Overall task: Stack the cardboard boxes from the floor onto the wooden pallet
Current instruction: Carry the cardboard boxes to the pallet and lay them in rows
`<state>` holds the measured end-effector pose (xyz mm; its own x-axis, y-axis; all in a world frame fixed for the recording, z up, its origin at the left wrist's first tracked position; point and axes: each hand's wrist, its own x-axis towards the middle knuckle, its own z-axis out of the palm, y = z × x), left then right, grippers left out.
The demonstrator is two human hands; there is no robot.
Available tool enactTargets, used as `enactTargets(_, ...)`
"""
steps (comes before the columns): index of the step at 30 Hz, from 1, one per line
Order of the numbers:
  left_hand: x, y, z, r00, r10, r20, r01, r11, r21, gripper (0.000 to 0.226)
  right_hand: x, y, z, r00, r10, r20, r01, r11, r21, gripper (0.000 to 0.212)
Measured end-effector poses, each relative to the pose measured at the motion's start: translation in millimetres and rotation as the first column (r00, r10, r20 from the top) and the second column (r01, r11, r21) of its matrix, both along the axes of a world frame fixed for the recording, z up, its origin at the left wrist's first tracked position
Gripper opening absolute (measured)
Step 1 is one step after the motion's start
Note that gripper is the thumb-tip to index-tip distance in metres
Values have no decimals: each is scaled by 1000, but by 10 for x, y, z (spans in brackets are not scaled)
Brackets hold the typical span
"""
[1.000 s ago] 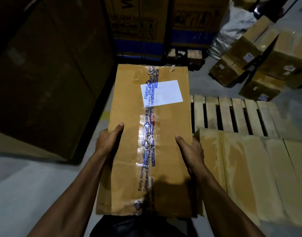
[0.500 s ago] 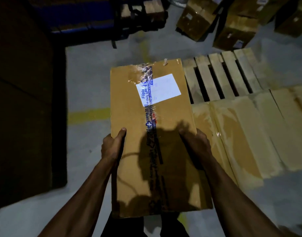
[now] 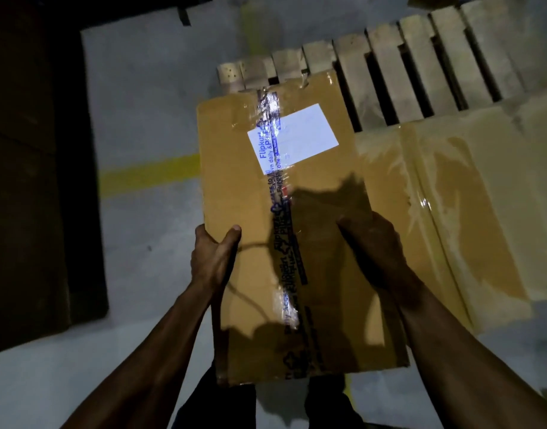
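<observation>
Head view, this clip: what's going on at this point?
A person is carrying a long brown cardboard box with a white label and printed tape, one hand on each long side. The left hand has its thumb on top and its grip on the box's left edge; the right hand holds the right edge. The box is held over the grey floor beside the slatted wooden pallet, which already carries glossy taped cardboard boxes. It is not yet set down.
</observation>
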<state>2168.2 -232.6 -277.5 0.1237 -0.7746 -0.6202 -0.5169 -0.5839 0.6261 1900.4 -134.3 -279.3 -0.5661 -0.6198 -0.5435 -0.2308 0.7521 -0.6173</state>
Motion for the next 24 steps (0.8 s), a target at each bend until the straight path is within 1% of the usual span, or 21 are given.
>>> enactTargets(2,-43,155,-220,1000,25,-1,-25,1000,-5,80,-54,114,-245,1000,7,15,-8,1000,25,74)
enactTargets(4,-73,314,-415,999,38,6,-38,999,1,79,-87,237,-482,1000,17,5,-17,1000,19,79)
enactTargets(6,-83,470,-588,999,50,20,-50,999,-6,79,-104,365,-680,999,34,-32,-34,999,5,76)
enactTargets(10,-113,716,-877,998,57,32,-57,998,-11,85,-120,652,-1004,995,34,-88,-36,999,-15,88)
enactTargets(13,-180,829,-1008,998,39,40,-38,999,-22,79,-158,814,-1247,990,44,-130,-49,998,-33,92)
enactTargets(17,-218,928,-1189,997,52,49,-50,998,-42,71,-206,821,-1370,980,65,-189,-70,997,-18,100)
enactTargets(19,-234,954,-1248,998,53,39,-51,998,-48,76,-227,830,-1390,979,58,-197,-61,998,-13,101)
enactTargets(21,-254,972,-1279,998,58,28,-57,997,-47,85,-259,856,-1421,985,22,-170,-31,998,-51,109)
enactTargets(22,-261,978,-1298,998,63,18,-63,997,-45,86,-269,867,-1439,989,16,-150,-28,997,-74,109)
enactTargets(24,-267,1000,-1348,997,72,-4,-72,997,-40,86,-292,890,-1487,991,9,-131,-23,994,-103,93)
